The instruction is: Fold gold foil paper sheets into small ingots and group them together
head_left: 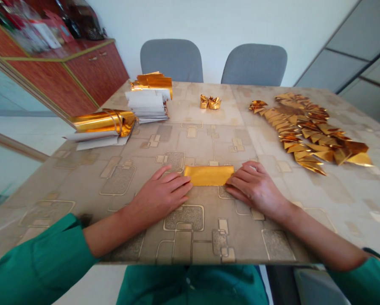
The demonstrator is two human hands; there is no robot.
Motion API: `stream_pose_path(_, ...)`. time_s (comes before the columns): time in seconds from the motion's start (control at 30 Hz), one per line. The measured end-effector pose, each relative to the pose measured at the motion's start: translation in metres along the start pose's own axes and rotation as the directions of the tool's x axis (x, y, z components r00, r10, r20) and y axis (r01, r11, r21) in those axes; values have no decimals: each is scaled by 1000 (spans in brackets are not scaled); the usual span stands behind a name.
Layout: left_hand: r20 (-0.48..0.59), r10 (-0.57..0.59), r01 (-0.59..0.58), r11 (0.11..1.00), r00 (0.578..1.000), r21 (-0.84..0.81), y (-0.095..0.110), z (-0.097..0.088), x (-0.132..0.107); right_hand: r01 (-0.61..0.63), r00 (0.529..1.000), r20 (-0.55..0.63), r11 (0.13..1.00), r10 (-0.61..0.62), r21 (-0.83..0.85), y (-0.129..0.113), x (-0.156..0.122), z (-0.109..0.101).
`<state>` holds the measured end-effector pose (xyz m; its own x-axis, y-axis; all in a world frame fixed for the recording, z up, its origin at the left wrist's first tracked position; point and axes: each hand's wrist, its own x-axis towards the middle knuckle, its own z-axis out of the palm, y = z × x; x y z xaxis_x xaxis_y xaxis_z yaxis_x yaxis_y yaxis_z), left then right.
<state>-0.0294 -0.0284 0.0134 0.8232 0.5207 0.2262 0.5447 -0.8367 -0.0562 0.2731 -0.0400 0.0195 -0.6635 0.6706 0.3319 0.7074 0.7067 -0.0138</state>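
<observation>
At two o'clock are heaped folded pieces (317, 136), at ten sheets (94, 122) remain, and one strip (208, 176) is touched by spread left fingers (177, 183) and bunched right fingers (240, 178).

Two grey chairs (171, 61) stand behind the table (215, 142) before a pale wall (212, 25), a cluttered reddish cabinet (39, 80) at left, grey panels (361, 29) at right.

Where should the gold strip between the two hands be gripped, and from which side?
The gold strip is probably best taken by its two short ends, the left hand coming from the left and the right hand from the right: it lies flat on the table, its long sides running left to right, so each end faces a hand.
</observation>
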Motion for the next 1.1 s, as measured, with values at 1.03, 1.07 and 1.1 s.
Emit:
stream_pose_path(1.03, -53, -13, 3, 985, 999, -171, 16, 1, 31, 49, 999, -23, 999, -49, 24, -34, 35, 22)
stream_pose_path(1.07, -45, -28, 18, 978, 999, -208, 13, 1, 29, 65, 997, -39, 998, -64, 22, -33, 34, 23)
stream_pose_path(1.1, -45, -38, 26, 972, 998, -233, 10, 1, 27, 81, 996, -50, 997, -80, 18, -31, 33, 23)
